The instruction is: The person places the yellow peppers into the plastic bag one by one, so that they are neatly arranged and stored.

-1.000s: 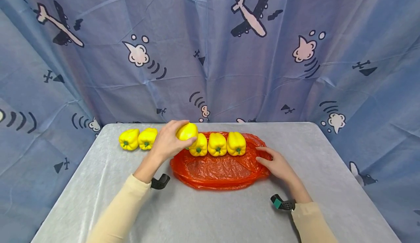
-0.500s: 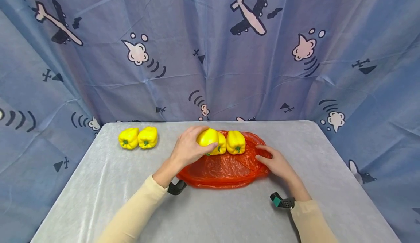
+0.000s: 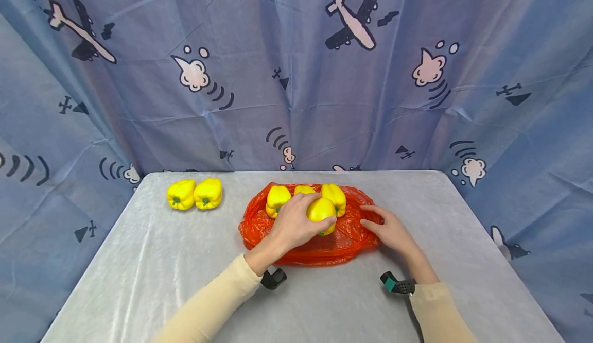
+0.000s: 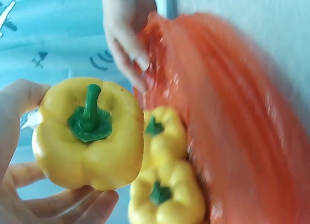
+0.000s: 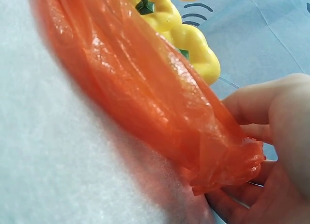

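Six yellow peppers counted. My left hand grips one pepper over the orange bag at counter centre. Three more sit at 12 o'clock, crowding it. Two peppers lie at 10 o'clock. My right hand pinches the bag's edge at 3 o'clock.

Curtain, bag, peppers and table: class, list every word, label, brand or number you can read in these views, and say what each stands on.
None can be read: the curtain shows only drawings of planes and clouds.
The bag, the peppers and the table show no print.
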`<state>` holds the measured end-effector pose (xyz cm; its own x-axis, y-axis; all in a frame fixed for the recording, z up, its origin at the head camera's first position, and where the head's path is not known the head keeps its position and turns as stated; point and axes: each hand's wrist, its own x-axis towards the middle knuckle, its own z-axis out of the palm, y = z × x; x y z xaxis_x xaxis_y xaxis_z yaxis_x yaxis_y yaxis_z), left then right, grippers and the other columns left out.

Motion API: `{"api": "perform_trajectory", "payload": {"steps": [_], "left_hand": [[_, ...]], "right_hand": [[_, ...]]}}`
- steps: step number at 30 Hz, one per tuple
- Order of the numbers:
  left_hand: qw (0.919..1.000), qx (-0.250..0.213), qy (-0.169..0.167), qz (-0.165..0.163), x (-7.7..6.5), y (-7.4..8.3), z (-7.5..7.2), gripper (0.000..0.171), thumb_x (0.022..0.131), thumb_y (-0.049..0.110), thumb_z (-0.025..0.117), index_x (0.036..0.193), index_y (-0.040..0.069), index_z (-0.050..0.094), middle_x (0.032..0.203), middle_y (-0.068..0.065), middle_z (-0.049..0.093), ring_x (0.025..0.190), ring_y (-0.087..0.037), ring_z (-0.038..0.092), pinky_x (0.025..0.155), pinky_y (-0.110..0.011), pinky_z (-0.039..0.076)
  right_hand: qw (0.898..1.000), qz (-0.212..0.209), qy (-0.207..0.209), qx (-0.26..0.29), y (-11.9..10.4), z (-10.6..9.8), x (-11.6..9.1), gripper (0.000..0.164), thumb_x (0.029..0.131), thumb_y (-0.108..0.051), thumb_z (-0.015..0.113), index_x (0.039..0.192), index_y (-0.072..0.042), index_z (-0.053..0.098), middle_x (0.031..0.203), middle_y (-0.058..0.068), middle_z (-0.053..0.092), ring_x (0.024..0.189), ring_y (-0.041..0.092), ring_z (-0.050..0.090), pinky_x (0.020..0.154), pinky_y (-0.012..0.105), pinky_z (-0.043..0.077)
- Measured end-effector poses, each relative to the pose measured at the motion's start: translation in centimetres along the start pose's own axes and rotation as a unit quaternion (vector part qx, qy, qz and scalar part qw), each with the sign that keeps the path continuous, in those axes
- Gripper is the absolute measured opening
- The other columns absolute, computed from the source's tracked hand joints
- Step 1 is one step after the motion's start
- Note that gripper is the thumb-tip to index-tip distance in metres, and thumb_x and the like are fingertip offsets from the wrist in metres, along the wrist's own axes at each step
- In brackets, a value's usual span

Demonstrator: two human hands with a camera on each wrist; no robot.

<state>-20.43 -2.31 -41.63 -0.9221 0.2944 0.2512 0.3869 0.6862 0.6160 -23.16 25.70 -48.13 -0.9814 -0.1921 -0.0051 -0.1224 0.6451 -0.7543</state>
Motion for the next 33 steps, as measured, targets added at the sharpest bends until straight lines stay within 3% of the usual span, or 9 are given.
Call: {"api": "perform_trajectory", "payload": {"steps": [10, 19, 33], "left_hand": [[0.9994, 0.002, -0.016, -0.029, 0.2, 1.2, 3.4, 0.067, 0.087, 0.058, 0.071, 0.135, 0.013, 0.062, 0.122, -0.008, 0.066, 0.103, -0.022, 0.060, 0.082, -0.036, 0.051], [0.9987, 0.006, -0.015, -0.048, 0.3, 1.3, 5.9, 0.066, 0.088, 0.058, 0.072, 0.134, 0.010, 0.063, 0.120, -0.010, 0.065, 0.102, -0.025, 0.062, 0.084, -0.041, 0.053], [0.9965, 0.021, -0.011, -0.080, 0.9, 1.1, 7.1, 0.074, 0.087, 0.067, 0.066, 0.135, 0.010, 0.062, 0.118, -0.012, 0.065, 0.099, -0.027, 0.062, 0.081, -0.041, 0.052]], "right_hand": [[1.000, -0.011, 0.008, 0.010, 0.1, -0.2, -0.1, 0.047, 0.100, -0.023, 0.064, 0.141, -0.004, 0.056, 0.147, 0.026, 0.050, 0.141, 0.049, 0.036, 0.114, 0.067, 0.025], [1.000, -0.010, 0.009, 0.008, -0.3, -0.1, -0.4, 0.046, 0.100, -0.024, 0.065, 0.141, -0.004, 0.057, 0.146, 0.025, 0.052, 0.140, 0.049, 0.038, 0.113, 0.068, 0.026], [1.000, -0.003, 0.006, 0.012, -0.2, 0.0, -0.4, 0.047, 0.100, -0.025, 0.064, 0.142, -0.004, 0.056, 0.148, 0.025, 0.049, 0.141, 0.049, 0.036, 0.113, 0.069, 0.024]]}}
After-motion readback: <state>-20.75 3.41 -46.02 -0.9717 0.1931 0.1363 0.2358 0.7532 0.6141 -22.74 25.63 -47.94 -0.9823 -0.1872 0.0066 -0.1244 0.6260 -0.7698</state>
